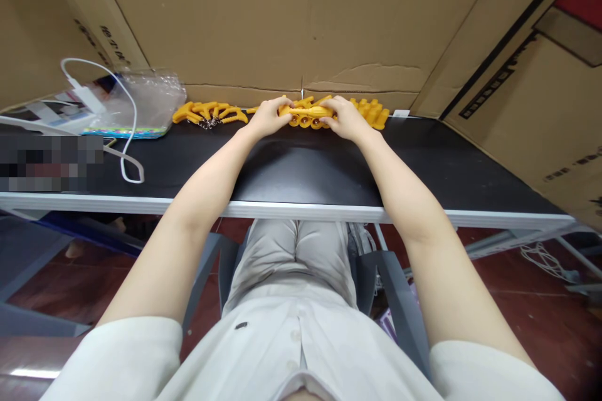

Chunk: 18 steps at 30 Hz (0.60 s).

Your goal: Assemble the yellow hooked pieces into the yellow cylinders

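At the far side of the black table, both my hands hold a long yellow plastic piece (308, 111) from its two ends. My left hand (270, 118) is closed on its left end, thumb toward me. My right hand (347, 118) grips the right end in the same way. Just behind and below it, a row of round yellow parts (316, 123) with dark centres is partly hidden. To the left lie several curved yellow plastic pieces (211, 110) with small metal hooks (210, 123). Several yellow cylinder-like parts (374, 113) stand right of my right hand.
Cardboard panels (263, 19) enclose the black tabletop (305, 169) at the back and sides. On the left are a clear plastic bag (153, 100), a white cable (135, 106) and a white plug-like block (89, 99). A pale metal edge (301, 209) runs along the table's front.
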Available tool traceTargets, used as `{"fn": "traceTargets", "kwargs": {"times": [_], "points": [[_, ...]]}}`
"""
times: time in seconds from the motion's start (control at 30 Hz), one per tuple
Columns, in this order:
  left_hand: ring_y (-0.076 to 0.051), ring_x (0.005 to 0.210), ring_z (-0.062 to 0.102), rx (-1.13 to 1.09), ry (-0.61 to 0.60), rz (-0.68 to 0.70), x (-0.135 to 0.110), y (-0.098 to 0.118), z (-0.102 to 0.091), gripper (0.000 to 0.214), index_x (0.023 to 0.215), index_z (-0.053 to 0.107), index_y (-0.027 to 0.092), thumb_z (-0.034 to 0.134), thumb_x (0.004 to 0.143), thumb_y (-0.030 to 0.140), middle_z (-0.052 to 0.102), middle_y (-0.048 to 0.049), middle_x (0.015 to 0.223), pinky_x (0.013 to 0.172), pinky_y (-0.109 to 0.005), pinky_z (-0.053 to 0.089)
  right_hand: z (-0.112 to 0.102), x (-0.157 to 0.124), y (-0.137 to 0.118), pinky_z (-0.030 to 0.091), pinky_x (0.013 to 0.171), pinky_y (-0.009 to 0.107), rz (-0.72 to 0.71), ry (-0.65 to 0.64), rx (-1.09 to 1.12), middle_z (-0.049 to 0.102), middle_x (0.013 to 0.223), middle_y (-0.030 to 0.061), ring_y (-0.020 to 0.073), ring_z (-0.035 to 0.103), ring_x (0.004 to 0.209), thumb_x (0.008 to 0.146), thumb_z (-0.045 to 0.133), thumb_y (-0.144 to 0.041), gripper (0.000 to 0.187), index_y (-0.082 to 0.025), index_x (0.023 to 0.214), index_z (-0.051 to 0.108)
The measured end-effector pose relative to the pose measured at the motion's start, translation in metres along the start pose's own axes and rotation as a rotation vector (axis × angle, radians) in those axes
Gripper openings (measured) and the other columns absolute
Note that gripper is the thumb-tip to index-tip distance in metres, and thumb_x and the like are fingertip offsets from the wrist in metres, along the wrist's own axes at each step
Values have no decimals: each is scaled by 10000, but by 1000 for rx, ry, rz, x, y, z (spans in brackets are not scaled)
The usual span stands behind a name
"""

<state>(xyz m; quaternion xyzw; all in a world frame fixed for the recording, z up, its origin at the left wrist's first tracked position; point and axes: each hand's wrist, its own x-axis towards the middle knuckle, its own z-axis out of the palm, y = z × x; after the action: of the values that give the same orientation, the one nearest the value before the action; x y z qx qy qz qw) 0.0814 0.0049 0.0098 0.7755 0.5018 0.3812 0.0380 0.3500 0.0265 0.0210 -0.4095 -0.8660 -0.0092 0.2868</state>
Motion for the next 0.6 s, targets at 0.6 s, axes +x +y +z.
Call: {"fn": "traceTargets", "kwargs": {"times": [0.6], "points": [[-293,993,705,163,-51,-11,-3,4,-6,372,1263,788,176,674,912,217,752,-82,1001,1014,-383,529,-5,0,0,569,1136,630,17,-30,146,769,1313,172,384,715,1193,969,751,-604,530,-216,1330,766]]}}
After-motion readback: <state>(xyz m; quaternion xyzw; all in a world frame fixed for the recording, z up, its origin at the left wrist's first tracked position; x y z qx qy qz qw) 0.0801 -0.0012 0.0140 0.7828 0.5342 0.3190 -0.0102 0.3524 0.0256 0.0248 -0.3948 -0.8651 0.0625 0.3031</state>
